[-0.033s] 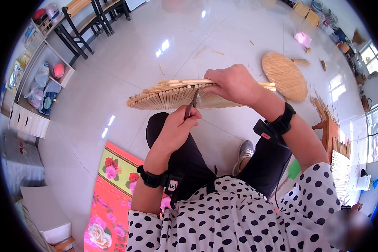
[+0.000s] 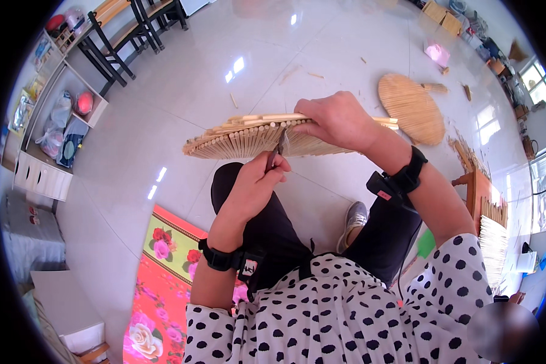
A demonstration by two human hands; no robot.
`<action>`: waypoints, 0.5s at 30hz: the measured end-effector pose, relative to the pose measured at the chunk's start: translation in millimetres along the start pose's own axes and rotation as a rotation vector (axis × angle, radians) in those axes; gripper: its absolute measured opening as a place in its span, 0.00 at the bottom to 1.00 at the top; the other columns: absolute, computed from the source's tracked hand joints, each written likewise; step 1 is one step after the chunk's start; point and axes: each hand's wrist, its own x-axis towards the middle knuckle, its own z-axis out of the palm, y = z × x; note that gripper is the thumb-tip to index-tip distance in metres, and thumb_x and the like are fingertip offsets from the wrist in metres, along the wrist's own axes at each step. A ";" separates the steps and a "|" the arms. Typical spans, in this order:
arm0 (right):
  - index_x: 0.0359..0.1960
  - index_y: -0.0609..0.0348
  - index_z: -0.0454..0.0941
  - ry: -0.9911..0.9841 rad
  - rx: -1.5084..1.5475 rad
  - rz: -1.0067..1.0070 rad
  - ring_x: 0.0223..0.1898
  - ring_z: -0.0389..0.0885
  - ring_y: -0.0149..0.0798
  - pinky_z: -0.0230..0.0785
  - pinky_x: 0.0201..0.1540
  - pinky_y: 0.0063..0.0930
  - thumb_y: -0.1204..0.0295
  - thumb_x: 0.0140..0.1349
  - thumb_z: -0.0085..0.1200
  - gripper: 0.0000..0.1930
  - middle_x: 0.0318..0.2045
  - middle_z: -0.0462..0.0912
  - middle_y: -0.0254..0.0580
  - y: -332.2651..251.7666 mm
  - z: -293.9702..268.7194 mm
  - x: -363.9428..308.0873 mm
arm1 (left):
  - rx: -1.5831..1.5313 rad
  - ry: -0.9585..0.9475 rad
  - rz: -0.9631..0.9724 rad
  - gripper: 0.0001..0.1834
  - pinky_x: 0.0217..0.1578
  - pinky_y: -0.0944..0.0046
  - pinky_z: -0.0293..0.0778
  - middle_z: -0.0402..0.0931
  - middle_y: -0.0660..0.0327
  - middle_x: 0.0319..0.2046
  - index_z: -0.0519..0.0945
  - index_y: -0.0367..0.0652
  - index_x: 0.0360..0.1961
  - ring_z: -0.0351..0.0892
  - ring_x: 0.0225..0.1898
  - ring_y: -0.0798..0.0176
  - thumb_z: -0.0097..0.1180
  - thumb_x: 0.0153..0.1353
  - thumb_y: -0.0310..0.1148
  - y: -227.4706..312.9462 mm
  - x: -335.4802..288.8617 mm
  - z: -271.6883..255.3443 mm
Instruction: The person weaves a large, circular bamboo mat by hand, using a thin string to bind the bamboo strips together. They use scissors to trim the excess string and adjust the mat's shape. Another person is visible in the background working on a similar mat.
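A round mat of pale plant stalks (image 2: 239,139) is held up before my knees, tilted nearly edge-on, its cut stalk ends facing me. My right hand (image 2: 337,121) grips its upper edge, thumb on the near side and fingers over the top. Between the thumb and fingers of my left hand (image 2: 258,185) is a pair of dark metal scissors (image 2: 275,156), pointing up. Their tips reach the stalk ends just left of my right thumb; whether the blades are closed on a stalk cannot be made out. Part of the handles is hidden by my left hand.
Another round stalk mat (image 2: 411,109) lies on the tiled floor at the far right, with stalk scraps (image 2: 464,155) nearby. A red floral mat (image 2: 164,285) lies to my left. Shelves (image 2: 73,115) and chairs (image 2: 118,39) stand at the left; stalk bundles (image 2: 492,242) are at the right.
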 end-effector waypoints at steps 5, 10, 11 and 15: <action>0.33 0.52 0.73 -0.015 0.008 0.017 0.22 0.76 0.49 0.67 0.24 0.39 0.58 0.59 0.58 0.13 0.18 0.76 0.41 0.9 -1.0 -1.8 | 0.017 0.000 0.024 0.07 0.28 0.76 0.64 0.75 0.67 0.29 0.77 0.41 0.38 0.67 0.28 0.76 0.46 0.64 0.29 -1.4 3.3 1.1; 0.33 0.52 0.73 -0.013 0.008 0.012 0.22 0.76 0.50 0.67 0.24 0.40 0.57 0.59 0.58 0.13 0.17 0.76 0.41 1.9 -0.6 -1.7 | 0.034 -0.009 0.006 0.07 0.30 0.75 0.64 0.75 0.67 0.29 0.77 0.41 0.38 0.68 0.29 0.76 0.46 0.64 0.28 1.8 3.3 1.5; 0.33 0.52 0.73 -0.017 0.007 0.011 0.22 0.76 0.50 0.67 0.24 0.40 0.57 0.59 0.58 0.13 0.17 0.76 0.42 1.8 -1.5 -1.4 | 0.037 -0.011 0.007 0.07 0.30 0.75 0.64 0.75 0.67 0.29 0.77 0.41 0.38 0.68 0.29 0.76 0.46 0.64 0.28 1.0 3.9 1.5; 0.33 0.52 0.73 -0.010 0.019 0.004 0.22 0.76 0.50 0.67 0.24 0.40 0.57 0.59 0.58 0.13 0.18 0.76 0.41 3.2 -0.2 -1.3 | 0.041 -0.005 0.013 0.07 0.30 0.74 0.65 0.75 0.66 0.28 0.77 0.41 0.38 0.68 0.29 0.75 0.46 0.64 0.28 -0.4 4.4 1.3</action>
